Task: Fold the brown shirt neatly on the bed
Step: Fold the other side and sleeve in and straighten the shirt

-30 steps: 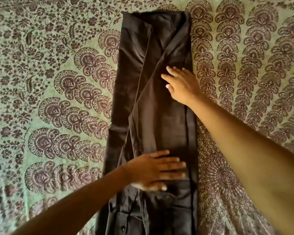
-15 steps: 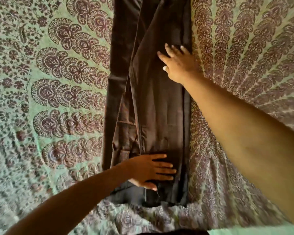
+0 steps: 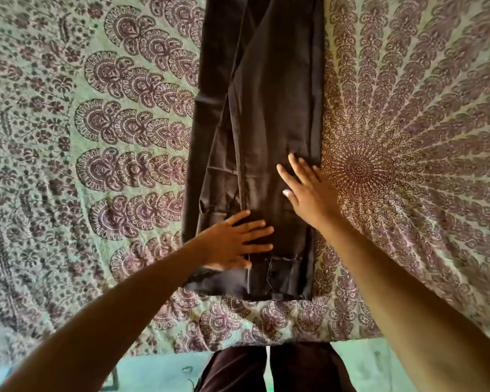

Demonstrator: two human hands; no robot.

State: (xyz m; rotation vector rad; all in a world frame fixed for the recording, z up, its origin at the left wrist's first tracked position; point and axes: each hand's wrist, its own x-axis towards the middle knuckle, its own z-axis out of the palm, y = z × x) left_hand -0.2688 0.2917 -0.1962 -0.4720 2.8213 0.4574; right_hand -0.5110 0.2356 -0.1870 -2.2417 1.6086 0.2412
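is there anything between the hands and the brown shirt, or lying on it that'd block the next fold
Nothing visible does. The left hand and right hand both lie flat, fingers spread, directly on the brown shirt, which is folded into a long strip on the patterned bedspread. No other object lies on the shirt.

Brown shirt (image 3: 269, 114): dark plain fabric, sides folded inward to a long narrow strip, lying flat lengthwise on the bed (image 3: 408, 137); near hem close to the bed's edge, far end out of frame.
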